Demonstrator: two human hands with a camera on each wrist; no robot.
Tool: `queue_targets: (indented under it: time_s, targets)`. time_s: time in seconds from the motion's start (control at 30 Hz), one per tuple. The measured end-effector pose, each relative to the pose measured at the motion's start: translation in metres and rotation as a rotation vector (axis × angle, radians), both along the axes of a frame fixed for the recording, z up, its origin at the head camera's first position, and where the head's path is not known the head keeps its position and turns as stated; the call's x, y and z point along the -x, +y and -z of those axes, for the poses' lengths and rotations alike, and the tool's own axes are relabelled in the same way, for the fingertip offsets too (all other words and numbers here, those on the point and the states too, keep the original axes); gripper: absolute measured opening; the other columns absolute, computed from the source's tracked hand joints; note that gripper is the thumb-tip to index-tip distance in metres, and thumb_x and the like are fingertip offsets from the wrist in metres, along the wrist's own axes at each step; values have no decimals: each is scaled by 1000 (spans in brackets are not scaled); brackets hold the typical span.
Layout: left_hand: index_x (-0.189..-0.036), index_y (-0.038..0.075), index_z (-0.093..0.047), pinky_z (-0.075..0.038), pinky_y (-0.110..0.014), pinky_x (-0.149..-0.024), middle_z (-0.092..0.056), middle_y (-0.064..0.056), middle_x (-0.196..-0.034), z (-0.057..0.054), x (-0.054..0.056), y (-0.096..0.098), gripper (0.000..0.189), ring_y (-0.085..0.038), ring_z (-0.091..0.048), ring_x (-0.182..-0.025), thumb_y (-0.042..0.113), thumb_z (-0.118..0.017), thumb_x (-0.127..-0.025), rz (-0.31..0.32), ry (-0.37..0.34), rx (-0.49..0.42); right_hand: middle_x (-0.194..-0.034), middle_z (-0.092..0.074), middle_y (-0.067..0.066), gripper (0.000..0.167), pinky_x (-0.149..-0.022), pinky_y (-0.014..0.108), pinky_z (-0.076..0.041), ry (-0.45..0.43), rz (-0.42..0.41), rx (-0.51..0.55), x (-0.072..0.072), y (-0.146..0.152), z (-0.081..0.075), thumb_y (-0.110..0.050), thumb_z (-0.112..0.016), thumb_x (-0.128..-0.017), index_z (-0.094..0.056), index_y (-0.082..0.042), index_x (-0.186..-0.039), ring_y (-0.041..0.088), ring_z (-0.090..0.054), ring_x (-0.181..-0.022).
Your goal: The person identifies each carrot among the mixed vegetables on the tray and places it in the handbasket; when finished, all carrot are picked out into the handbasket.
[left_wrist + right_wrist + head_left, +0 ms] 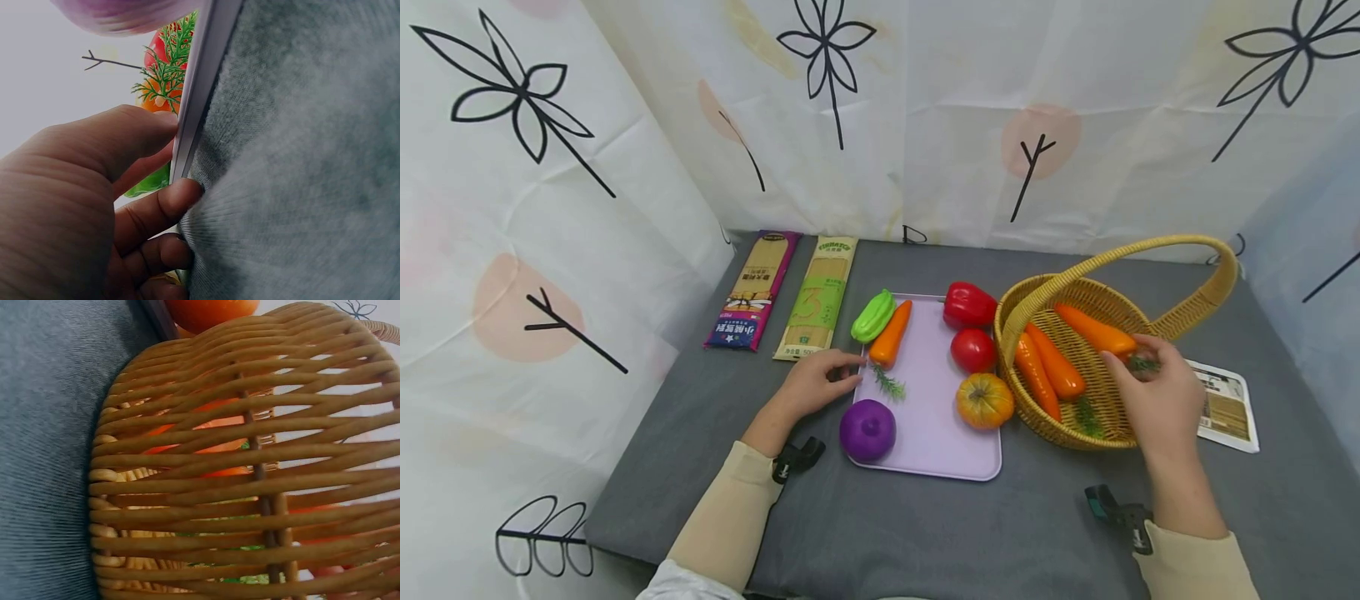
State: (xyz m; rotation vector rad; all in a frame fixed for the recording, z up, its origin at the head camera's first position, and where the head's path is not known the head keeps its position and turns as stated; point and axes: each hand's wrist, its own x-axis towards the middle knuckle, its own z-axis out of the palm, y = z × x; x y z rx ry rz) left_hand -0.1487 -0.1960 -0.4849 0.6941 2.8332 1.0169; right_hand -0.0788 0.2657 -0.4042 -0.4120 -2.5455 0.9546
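Note:
My right hand (1165,396) reaches over the right rim of the yellow wicker basket (1120,293) and grips a toy carrot (1093,330) near its leafy end. Two more carrots (1054,362) lie inside. The basket's weave (206,487) hides most of that hand in the right wrist view. My left hand (812,385) is at the left edge of the lilac tray (925,454), thumb and fingers (159,203) pinching its rim (199,87). Beside it on the tray are another carrot (891,335), a green vegetable (873,316) and a purple round vegetable (867,430).
Along the tray's right side sit a red bell pepper (968,305), a tomato (973,350) and an orange pumpkin (984,401), close to the basket. Two noodle packs (756,287) (817,296) lie at the back left. A white-edged packet (1228,404) is partly behind the basket.

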Motion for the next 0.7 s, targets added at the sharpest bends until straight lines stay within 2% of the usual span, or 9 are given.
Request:
queue_targets:
  time_s: [0.07,0.1,0.23,0.3,0.4,0.5,0.6,0.7]
  targets:
    - [-125,20,-75,-46,-31,-72,-59,8,-85,0,0,0,31,-14,-53,-80,26,-76,-95,-1,1,2,-119,-66,24,55,-60,9,-37,-51,-41,-10,3,2,0,-34,-74,-96,-61,-1,-137,35,-71,-91]
    - [-125,21,-75,-46,-31,-72,-59,8,-85,0,0,0,31,-13,-53,-80,26,-76,-95,-1,2,4,-120,-65,25,57,-62,12,-39,-79,-64,-12,4,3,0,-36,-72,-96,-60,0,-138,41,-69,-95]
    - [-124,20,-75,-46,-31,-72,-59,9,-85,0,0,0,30,-13,-53,-80,26,-77,-94,2,13,6,-122,-61,28,66,-67,35,-46,-199,-153,-33,10,7,2,-45,-67,-99,-55,4,-141,41,-65,-92]
    - [-124,20,-75,-46,-31,-73,-59,9,-85,0,0,0,30,-13,-53,-80,26,-76,-95,4,17,7,-123,-59,31,70,-71,47,-48,-256,-191,-56,13,9,3,-49,-64,-99,-53,6,-142,42,-62,-95]
    - [-124,20,-75,-46,-32,-73,-59,9,-84,-1,-1,0,30,-13,-53,-80,26,-76,-95,5,19,6,-125,-57,35,75,-79,58,-47,-334,-246,-93,17,12,3,-53,-60,-100,-50,8,-142,47,-59,-101]
    - [-123,21,-75,-46,-32,-72,-58,9,-84,-1,-1,1,29,-13,-53,-80,27,-76,-95,4,14,8,-123,-59,36,74,-80,61,-47,-385,-293,-121,19,13,3,-52,-58,-101,-50,10,-141,50,-59,-104]
    - [-124,21,-75,-46,-31,-73,-58,9,-84,-1,-1,1,29,-13,-53,-80,27,-76,-95,-2,6,13,-117,-62,35,68,-78,59,-48,-416,-329,-156,21,14,4,-46,-60,-101,-51,12,-137,49,-61,-100]
    - [-124,21,-75,-46,-31,-72,-58,9,-84,-2,-1,1,30,-13,-53,-80,27,-76,-95,-2,3,14,-117,-62,37,63,-82,62,-47,-456,-359,-205,24,15,5,-37,-63,-101,-51,15,-134,54,-60,-102]
